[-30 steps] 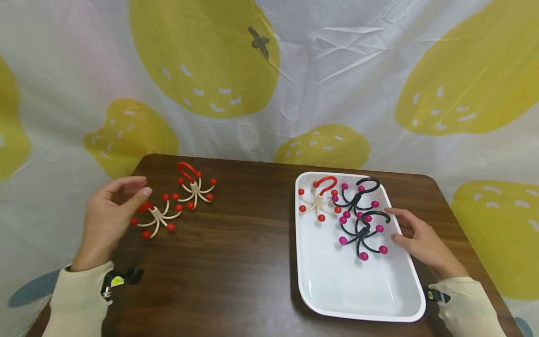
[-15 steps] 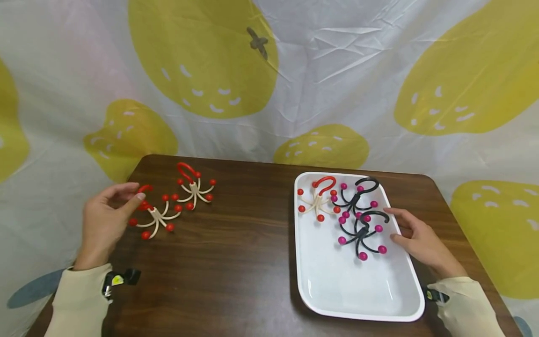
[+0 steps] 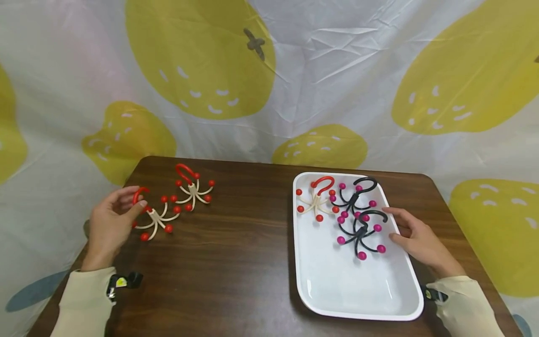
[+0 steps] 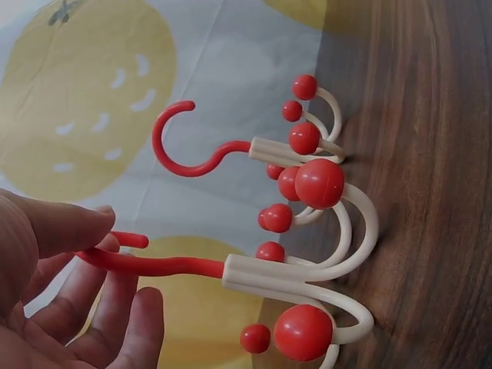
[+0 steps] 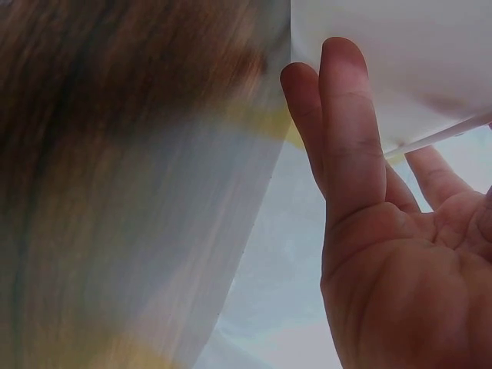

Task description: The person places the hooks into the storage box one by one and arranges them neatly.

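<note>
Two octopus-like hook hangers stand on the left of the table, cream-armed with red ball tips and red top hooks. My left hand pinches the red top hook of the nearer hanger between thumb and fingers. In the left wrist view, this hanger has its arms at the tabletop. Just behind it is the other red hanger. My right hand touches the right rim of a white tray, its fingers fairly straight along the outer wall.
Inside the tray's far half are a third red-and-cream hanger and two black hangers with magenta balls, one farther back and one nearer. A patterned cloth hangs behind the brown table.
My left hand has closed its thumb and fingers on the nearer hanger's red hook, which now leans slightly differently. The right hand stays at the tray's rim.
</note>
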A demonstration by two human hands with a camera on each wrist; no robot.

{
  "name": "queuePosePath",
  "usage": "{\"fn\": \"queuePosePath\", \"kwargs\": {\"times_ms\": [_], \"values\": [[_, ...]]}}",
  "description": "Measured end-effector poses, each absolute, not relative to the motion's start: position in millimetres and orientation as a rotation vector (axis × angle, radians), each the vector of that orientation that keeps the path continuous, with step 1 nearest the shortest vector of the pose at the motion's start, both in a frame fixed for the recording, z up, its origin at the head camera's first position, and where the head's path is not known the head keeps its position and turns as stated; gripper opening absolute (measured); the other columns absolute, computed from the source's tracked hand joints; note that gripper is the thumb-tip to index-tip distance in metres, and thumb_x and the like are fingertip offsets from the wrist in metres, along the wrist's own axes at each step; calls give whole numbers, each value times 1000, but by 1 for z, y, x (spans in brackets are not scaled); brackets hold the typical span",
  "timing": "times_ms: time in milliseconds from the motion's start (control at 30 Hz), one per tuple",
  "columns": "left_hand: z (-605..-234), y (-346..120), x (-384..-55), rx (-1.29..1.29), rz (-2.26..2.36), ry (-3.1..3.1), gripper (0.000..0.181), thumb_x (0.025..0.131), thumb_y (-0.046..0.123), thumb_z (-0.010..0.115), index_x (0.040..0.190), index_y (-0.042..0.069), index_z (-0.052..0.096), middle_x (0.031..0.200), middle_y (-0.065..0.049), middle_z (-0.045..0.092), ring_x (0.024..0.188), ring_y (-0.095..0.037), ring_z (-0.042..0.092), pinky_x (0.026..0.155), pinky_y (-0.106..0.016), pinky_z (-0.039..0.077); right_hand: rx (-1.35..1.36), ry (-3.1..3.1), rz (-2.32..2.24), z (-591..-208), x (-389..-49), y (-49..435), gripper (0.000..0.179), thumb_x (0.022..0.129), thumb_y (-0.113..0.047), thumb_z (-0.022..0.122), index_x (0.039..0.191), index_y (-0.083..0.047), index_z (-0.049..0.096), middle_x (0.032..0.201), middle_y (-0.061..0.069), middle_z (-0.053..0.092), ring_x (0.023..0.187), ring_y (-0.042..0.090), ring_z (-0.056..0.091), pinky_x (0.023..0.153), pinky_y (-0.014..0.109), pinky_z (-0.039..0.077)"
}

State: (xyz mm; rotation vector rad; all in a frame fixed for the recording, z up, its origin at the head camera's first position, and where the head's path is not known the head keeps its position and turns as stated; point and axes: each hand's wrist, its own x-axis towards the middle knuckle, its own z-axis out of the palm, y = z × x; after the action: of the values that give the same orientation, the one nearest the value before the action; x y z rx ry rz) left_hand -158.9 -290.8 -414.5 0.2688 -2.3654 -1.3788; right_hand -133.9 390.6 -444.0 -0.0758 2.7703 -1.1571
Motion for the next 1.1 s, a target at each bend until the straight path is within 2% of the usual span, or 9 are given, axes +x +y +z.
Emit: {"fn": "queuePosePath", "kwargs": {"times_ms": [200,333,500,733,900,1100], "values": [[-414,-292,-158,308,-1340,-2403,44,98,24,78,140,12,69,93,31,66,89,11,62,75,-7,48,-84,2783,-1152,-443,-134,389,67,101,-8,65,162,-11,37,148,35,52,122,53,66,79,45,66],[-412,-292,-156,354,-1301,-2425,41,98,28,78,136,13,72,93,30,66,89,13,62,73,-7,48,-85,2782,-1150,-443,-134,388,67,101,-9,65,163,-11,37,149,36,51,122,54,65,79,45,66],[-409,-290,-154,355,-1281,-2422,36,97,25,79,131,12,75,94,27,67,87,11,62,72,-7,48,-84,2773,-1167,-444,-134,388,68,102,-9,64,163,-12,36,149,36,51,122,54,65,78,46,67],[-403,-285,-148,340,-1290,-2404,35,98,25,78,131,12,75,88,32,64,87,12,63,70,-7,50,-93,2769,-1178,-443,-135,389,67,102,-9,64,163,-11,36,149,35,51,122,53,65,79,46,66],[-398,-279,-145,302,-1293,-2388,34,98,24,79,130,12,76,89,30,65,84,11,65,66,-8,52,-82,2764,-1193,-443,-134,389,67,102,-9,64,163,-11,36,149,35,51,122,54,65,78,45,67],[-394,-271,-145,240,-1283,-2355,30,96,17,80,126,12,78,92,29,68,80,9,65,67,-8,49,-60,2774,-1189,-445,-133,390,68,102,-10,65,164,-13,35,147,34,53,121,54,65,78,47,66]]}}
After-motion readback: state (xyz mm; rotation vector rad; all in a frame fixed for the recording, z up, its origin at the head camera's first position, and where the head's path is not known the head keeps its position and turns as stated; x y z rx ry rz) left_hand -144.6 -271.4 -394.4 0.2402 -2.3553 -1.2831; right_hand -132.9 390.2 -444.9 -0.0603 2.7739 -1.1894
